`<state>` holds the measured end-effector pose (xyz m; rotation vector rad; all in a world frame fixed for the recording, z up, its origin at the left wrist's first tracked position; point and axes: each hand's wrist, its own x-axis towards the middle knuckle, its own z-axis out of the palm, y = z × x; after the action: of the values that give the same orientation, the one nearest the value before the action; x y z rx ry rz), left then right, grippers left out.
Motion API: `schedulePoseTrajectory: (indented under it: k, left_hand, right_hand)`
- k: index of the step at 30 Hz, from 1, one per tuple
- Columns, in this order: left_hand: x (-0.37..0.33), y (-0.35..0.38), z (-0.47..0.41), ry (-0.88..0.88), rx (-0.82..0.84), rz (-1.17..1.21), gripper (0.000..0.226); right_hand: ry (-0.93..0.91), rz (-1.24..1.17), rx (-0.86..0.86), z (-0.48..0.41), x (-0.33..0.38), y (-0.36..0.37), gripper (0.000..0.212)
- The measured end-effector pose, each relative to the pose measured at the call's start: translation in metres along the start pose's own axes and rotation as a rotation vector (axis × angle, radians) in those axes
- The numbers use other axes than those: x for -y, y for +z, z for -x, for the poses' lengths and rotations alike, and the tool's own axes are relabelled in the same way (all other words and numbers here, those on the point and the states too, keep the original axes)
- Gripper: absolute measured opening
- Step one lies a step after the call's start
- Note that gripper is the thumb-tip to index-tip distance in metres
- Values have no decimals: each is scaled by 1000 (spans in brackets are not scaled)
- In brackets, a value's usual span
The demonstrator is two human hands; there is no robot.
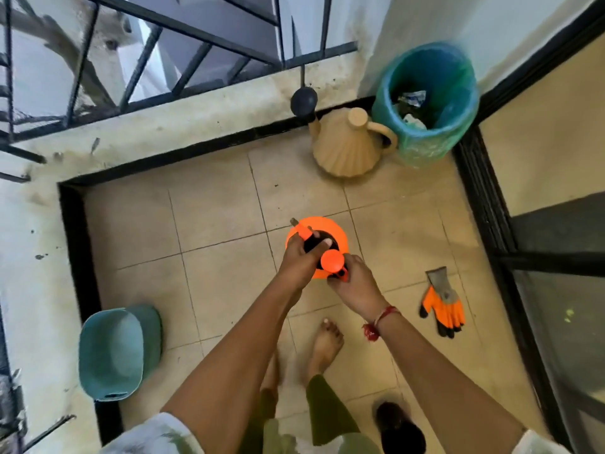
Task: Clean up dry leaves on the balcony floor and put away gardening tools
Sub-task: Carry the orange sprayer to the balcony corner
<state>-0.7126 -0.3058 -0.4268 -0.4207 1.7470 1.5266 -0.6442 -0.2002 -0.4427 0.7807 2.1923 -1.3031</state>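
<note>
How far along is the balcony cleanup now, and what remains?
Looks done: the floor shows only small specks, and the bin holds rubbish. In hand: left hand and right hand grip the orange sprayer. Remaining: orange gloves, watering can and basin sit on the floor.

A small home balcony, used for gardening. Ahead of the left hand [301, 257] and the right hand [355, 286], a dark metal railing [183, 44] tops a stained concrete ledge [163, 126], with open air beyond. Beige floor tiles [212, 240] lie under both hands. They grip an orange sprayer [316, 226]. A tan watering can [347, 149] and a bag-lined bin [425, 142] stand ahead of the right hand, orange gloves [443, 306] lie to its right, a green tub [111, 352] sits left of the left hand, and a glass door [556, 257] closes the far right
</note>
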Motion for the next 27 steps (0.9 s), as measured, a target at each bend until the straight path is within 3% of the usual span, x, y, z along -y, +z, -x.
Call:
schedulePoseTrajectory:
  k: [7, 9, 17, 23, 27]
  left_hand:
    - [-31, -16, -118, -2, 25, -18, 4]
    - [-37, -19, -153, -29, 18, -3, 16]
    - [-45, -60, -275, 4, 10, 34, 39]
    - [-68, -91, -332, 95, 101, -167, 17]
    - [-95, -102, -341, 111, 42, -268, 25]
  right_hand:
    - [-42, 180, 2, -110, 21, -5, 21]
    - [-35, 179, -25, -142, 24, 0, 26]
    - [-45, -227, -10, -251, 20, 48, 29]
    - [-121, -588, -94, -292, 55, 68, 22]
    - [-85, -595, -130, -307, 72, 75, 20]
